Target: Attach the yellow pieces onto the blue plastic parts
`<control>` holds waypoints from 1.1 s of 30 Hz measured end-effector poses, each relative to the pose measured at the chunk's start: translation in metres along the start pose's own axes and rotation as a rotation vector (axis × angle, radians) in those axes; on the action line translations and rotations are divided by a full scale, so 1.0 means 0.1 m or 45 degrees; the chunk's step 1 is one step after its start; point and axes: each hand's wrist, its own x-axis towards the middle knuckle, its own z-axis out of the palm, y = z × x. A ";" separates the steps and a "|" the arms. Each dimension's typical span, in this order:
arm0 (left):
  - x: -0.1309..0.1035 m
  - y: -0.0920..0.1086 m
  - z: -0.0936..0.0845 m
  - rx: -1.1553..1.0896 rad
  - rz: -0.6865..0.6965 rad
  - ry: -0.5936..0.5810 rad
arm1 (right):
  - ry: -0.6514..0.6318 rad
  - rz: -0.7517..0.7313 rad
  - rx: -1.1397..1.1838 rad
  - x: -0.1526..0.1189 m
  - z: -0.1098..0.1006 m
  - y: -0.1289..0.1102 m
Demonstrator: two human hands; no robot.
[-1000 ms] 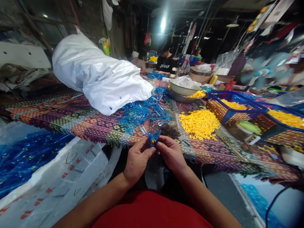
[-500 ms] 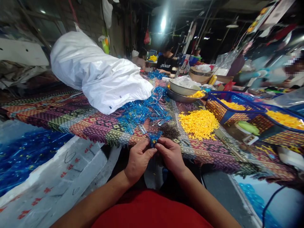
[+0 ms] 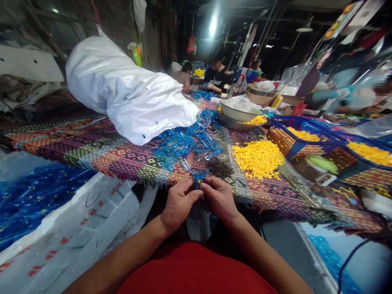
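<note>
Between my two hands, at the table's front edge, is a small clear blue plastic piece (image 3: 200, 175) with a bit of yellow in it. My left hand (image 3: 183, 201) pinches it from the left, thumb and fingers together. From the right, my right hand (image 3: 219, 198) grips the same piece. Just beyond lie a heap of clear blue plastic parts (image 3: 180, 145) and a pile of small dark pieces (image 3: 219, 168). A larger pile of small yellow pieces (image 3: 259, 159) sits to the right on the patterned cloth (image 3: 122, 159).
A big white sack (image 3: 128, 90) lies at the back left. Stacked bowls (image 3: 240, 112) and blue baskets (image 3: 306, 130) of yellow pieces stand right. A foam box (image 3: 101, 208) of blue parts is lower left. People sit beyond the table.
The view has shifted slightly. Both my hands keep their hold on the blue piece, almost unmoved. At the far side, a person's hands and head have moved a little.
</note>
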 end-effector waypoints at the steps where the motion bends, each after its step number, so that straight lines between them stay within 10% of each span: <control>1: 0.00 0.00 0.00 -0.011 -0.019 -0.003 | 0.014 0.002 -0.011 0.00 0.00 0.01; 7: -0.03 -0.03 0.06 -0.164 -0.097 0.046 | 0.063 0.026 -0.044 0.03 0.01 0.01; 11: -0.04 -0.05 0.12 -0.701 -0.447 -0.038 | 0.117 0.054 -0.128 0.02 0.03 -0.01; 20: 0.00 -0.06 0.11 -1.294 -0.601 -0.017 | -0.220 0.241 0.119 -0.02 0.12 -0.09; 33: -0.10 0.04 0.10 -1.166 -0.599 -0.068 | -0.145 0.214 0.256 0.01 0.13 -0.12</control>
